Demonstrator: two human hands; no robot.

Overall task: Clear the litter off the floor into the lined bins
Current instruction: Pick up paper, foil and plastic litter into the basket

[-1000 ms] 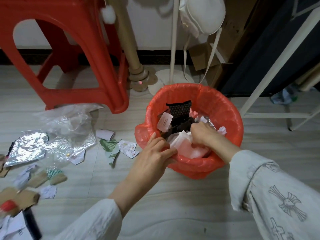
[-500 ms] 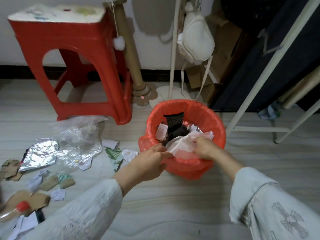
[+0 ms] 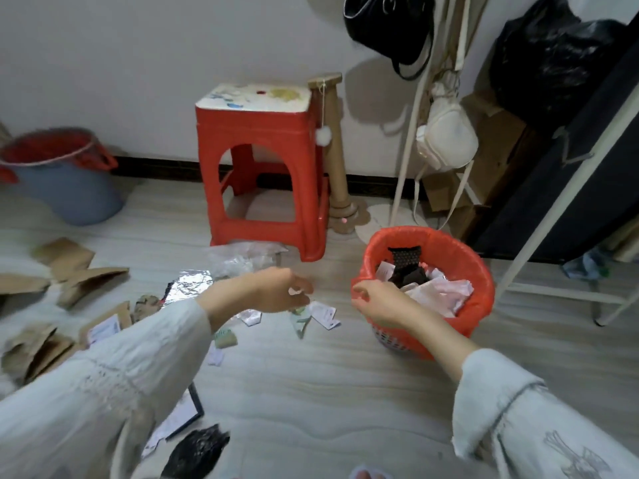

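Note:
A bin with a red liner (image 3: pixel 479 274) stands on the floor at centre right, holding paper, pink-white wrappers and a black mesh piece. My right hand (image 3: pixel 380 302) hovers at its near left rim with loosely curled fingers, holding nothing I can see. My left hand (image 3: pixel 273 292) hangs over the floor left of the bin, fingers loosely curled and empty, above small paper scraps (image 3: pixel 323 314). Litter lies at left: silver foil (image 3: pixel 188 286), clear plastic wrap (image 3: pixel 242 259), brown cardboard pieces (image 3: pixel 79 274). A second bin, blue with a red liner (image 3: pixel 58 174), stands far left by the wall.
A red plastic stool (image 3: pixel 262 174) stands behind the litter, a cardboard scratching post (image 3: pixel 337 157) beside it. Bags hang from a white rack (image 3: pixel 446 136) behind the bin. A dark cabinet and white frame (image 3: pixel 553 209) are at right. A black bag (image 3: pixel 197 451) lies near me.
Both hands have come out of the red-lined bin; the left has swung left over the floor. The view has pulled up and back, showing the blue bin and more cardboard.

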